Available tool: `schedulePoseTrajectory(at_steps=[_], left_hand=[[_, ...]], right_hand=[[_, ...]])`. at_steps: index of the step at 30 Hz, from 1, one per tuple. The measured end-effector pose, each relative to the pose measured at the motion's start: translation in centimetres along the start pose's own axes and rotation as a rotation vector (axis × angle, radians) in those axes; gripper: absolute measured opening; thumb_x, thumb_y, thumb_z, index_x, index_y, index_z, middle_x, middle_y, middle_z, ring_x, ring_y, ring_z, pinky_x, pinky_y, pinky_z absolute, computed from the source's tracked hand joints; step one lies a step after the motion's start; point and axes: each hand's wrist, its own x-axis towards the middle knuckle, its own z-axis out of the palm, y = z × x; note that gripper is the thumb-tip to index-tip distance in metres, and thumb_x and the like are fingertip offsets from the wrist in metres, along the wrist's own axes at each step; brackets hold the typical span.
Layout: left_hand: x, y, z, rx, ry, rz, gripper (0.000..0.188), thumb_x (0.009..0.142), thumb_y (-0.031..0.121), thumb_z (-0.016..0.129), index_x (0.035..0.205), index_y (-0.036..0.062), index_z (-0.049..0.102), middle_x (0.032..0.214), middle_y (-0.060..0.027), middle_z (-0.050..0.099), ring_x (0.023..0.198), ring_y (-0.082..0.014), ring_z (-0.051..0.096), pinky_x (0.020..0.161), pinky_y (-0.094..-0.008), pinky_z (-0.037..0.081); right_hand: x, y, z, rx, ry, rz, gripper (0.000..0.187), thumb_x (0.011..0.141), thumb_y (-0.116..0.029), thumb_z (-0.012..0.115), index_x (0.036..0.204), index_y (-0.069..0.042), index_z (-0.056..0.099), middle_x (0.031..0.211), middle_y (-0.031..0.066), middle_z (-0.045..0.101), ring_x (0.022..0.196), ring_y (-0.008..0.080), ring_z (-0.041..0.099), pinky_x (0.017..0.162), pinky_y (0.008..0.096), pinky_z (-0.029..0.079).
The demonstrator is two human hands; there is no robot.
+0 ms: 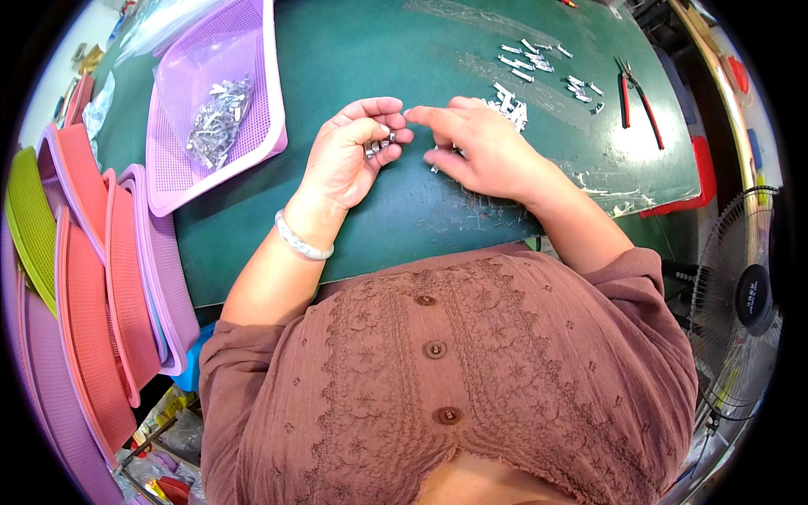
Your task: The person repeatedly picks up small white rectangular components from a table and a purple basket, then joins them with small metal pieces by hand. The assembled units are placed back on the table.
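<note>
My left hand is turned palm up above the near part of the green table, its fingers curled round several small metal parts. Close to its fingertips is my right hand, palm down, with the index finger reaching toward the left fingers. Bits of shiny metal show under the right hand between thumb and curled fingers; the palm hides most of them. Just beyond the right hand lies a heap of small silvery metal clips. More loose clips are scattered farther back.
A purple mesh basket at the left holds a clear bag of metal parts. Red-handled pliers lie at the right. Stacked pink and purple baskets stand left of the table. A fan stands at the right.
</note>
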Motion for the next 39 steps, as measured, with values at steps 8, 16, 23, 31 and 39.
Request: schedulePoseTrajectory(at_steps=[8, 16, 23, 31, 39], left_hand=[[0.1, 0.1, -0.5, 0.110, 0.082, 0.050, 0.023, 0.077, -0.004, 0.045, 0.096, -0.0008, 0.056, 0.080, -0.0066, 0.057, 0.067, -0.0143, 0.055, 0.057, -0.0227, 0.044], [-0.2, 0.0, 0.1, 0.386, 0.041, 0.048, 0.014, 0.084, 0.007, 0.051, 0.095, 0.0005, 0.058, 0.073, -0.0015, 0.056, 0.058, -0.0066, 0.050, 0.048, -0.0176, 0.038], [-0.7, 0.5, 0.4, 0.488, -0.080, -0.011, 0.015, 0.085, 0.009, 0.053, 0.095, 0.0013, 0.060, 0.072, 0.0000, 0.055, 0.057, -0.0043, 0.048, 0.045, -0.0156, 0.035], [-1.0, 0.0, 0.8, 0.509, -0.079, 0.054, 0.011, 0.083, 0.011, 0.059, 0.092, 0.0035, 0.061, 0.070, 0.0012, 0.057, 0.054, -0.0029, 0.049, 0.043, -0.0139, 0.035], [-0.9, -0.4, 0.9, 0.471, -0.058, 0.058, 0.011, 0.084, 0.014, 0.060, 0.090, 0.0043, 0.062, 0.068, 0.0013, 0.057, 0.053, -0.0028, 0.049, 0.043, -0.0136, 0.035]], right_hand=[[0.1, -0.4, 0.9, -0.043, -0.057, -0.029, 0.048, 0.071, -0.005, 0.061, 0.117, -0.004, 0.047, 0.082, 0.0075, 0.059, 0.083, 0.0268, 0.052, 0.073, 0.0375, 0.041], [0.0, 0.4, 0.8, 0.164, 0.030, 0.025, 0.054, 0.071, 0.003, 0.056, 0.123, -0.005, 0.046, 0.076, 0.0037, 0.056, 0.077, 0.0215, 0.052, 0.072, 0.0336, 0.043], [-0.2, 1.2, 0.5, 0.645, 0.130, 0.183, 0.049, 0.076, 0.000, 0.056, 0.124, -0.003, 0.044, 0.077, 0.0005, 0.055, 0.069, 0.0088, 0.051, 0.065, 0.0225, 0.043], [0.1, 0.9, -0.5, 0.863, 0.050, 0.356, 0.049, 0.077, 0.003, 0.058, 0.124, -0.001, 0.043, 0.080, -0.0003, 0.055, 0.073, 0.0061, 0.051, 0.068, 0.0206, 0.042], [0.0, 0.8, -0.6, 0.920, 0.050, 0.365, 0.049, 0.077, 0.004, 0.058, 0.124, -0.001, 0.043, 0.080, -0.0003, 0.055, 0.074, 0.0056, 0.051, 0.067, 0.0201, 0.042]])
